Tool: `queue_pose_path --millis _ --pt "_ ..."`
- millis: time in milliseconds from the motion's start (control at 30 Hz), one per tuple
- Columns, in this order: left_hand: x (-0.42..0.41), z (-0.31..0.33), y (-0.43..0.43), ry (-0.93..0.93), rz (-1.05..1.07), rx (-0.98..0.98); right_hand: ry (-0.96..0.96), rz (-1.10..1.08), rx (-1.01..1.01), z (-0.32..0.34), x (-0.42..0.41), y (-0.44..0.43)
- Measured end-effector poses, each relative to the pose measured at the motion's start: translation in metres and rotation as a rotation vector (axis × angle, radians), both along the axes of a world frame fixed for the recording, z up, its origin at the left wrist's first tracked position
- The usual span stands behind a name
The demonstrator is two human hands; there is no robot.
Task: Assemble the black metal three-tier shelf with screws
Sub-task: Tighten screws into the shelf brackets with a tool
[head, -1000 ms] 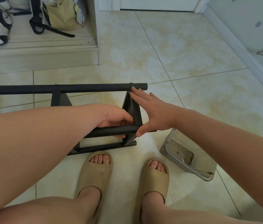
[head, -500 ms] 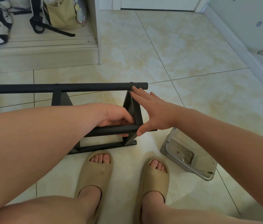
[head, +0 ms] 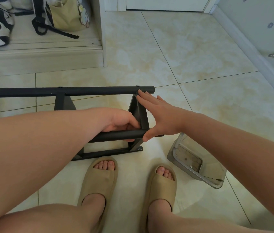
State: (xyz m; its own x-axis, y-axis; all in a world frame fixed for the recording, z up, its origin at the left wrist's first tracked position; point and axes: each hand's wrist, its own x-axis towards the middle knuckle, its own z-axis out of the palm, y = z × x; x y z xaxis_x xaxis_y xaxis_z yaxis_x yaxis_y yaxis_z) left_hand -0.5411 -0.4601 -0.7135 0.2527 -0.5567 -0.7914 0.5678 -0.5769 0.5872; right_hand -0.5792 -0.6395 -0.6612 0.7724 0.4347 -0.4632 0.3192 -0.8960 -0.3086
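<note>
Head view: over the last second almost nothing has moved (only a slight camera drift). The black shelf frame [head: 99, 91] lies on its side on the floor, just ahead of the sandalled feet. The left grip [head: 122, 122] stays wrapped round the near tube [head: 116, 136]. The right grip [head: 159, 118] stays wide, flat fingers pressing the end panel [head: 144, 123]. Probably a joint is being squared; no screw is in hand.

Shelf frame [head: 99, 91] matt black metal; floor [head: 183, 52] glossy tile; slippers [head: 99, 182] matt foam.

shelf frame [head: 99, 91] on floor [head: 183, 56], tray [head: 198, 175] right
</note>
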Motion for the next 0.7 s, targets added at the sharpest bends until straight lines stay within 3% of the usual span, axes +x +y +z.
queue_pose_path --millis 700 --pt "0.0008 0.0002 -0.0009 0.022 0.008 0.059 -0.005 0.003 0.009 -0.001 0.0002 -0.0007"
